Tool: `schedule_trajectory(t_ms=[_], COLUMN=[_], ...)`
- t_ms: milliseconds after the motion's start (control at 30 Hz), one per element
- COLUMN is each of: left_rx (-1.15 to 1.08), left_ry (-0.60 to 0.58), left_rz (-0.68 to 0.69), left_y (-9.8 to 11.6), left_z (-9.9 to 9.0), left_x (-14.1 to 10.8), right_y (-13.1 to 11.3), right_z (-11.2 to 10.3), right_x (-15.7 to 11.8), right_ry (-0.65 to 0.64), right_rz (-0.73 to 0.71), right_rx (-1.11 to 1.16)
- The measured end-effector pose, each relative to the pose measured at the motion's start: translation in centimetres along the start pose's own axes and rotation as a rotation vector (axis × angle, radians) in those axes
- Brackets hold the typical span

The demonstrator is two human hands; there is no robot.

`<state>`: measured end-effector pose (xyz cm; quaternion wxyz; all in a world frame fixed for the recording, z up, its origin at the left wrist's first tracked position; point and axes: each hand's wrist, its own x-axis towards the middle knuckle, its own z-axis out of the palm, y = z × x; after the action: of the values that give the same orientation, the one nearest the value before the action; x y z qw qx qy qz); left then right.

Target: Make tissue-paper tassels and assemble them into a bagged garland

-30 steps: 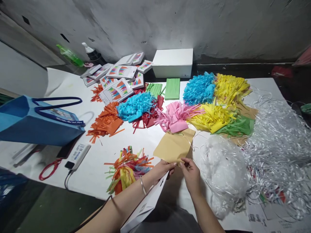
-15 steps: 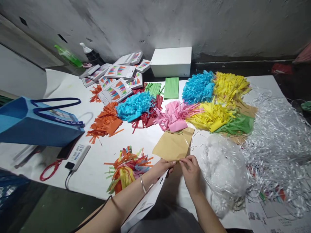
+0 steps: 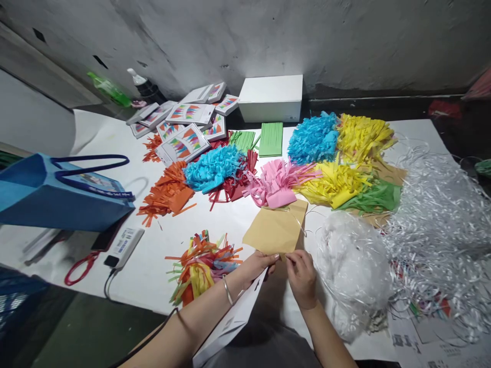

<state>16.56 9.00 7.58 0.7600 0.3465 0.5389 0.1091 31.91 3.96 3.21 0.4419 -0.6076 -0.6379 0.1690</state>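
Observation:
Between my hands is a piece of brown kraft paper (image 3: 274,227) with thin white string across its upper part and right side. My left hand (image 3: 263,267) grips its near edge with the thumb on top. My right hand (image 3: 301,271) pinches the same edge just to the right, fingertips close to the left thumb. A flat white box (image 3: 233,319) slants down under my left hand and forearm to my lap; how it is held is hidden. Just past the paper lies a pink tissue tassel bundle (image 3: 278,186). Left of my left hand is a mixed-colour tassel bundle (image 3: 197,271).
Blue (image 3: 314,138), yellow (image 3: 364,135) and orange tassels (image 3: 166,191) lie across the white table. Boxes with printed tassels (image 3: 187,112) and a white carton (image 3: 270,99) stand behind. White string (image 3: 441,230) and clear plastic (image 3: 353,260) heap at right. A blue bag (image 3: 65,199) stands left.
Almost nothing has moved. The brown paper and both hands have shifted very slightly, and my right hand's fingers have turned a little at the paper's near edge.

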Motion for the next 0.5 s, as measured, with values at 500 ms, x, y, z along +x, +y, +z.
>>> schedule_trajectory(t_ms=[500], left_rx=[-0.039], left_ry=[0.030], left_rz=[-0.018], left_y=[-1.2], left_z=[-0.2], left_x=[0.8], right_y=[0.4], right_z=[-0.1], right_x=[0.5], right_ry=[-0.037], right_rz=[-0.044], right_rx=[-0.024])
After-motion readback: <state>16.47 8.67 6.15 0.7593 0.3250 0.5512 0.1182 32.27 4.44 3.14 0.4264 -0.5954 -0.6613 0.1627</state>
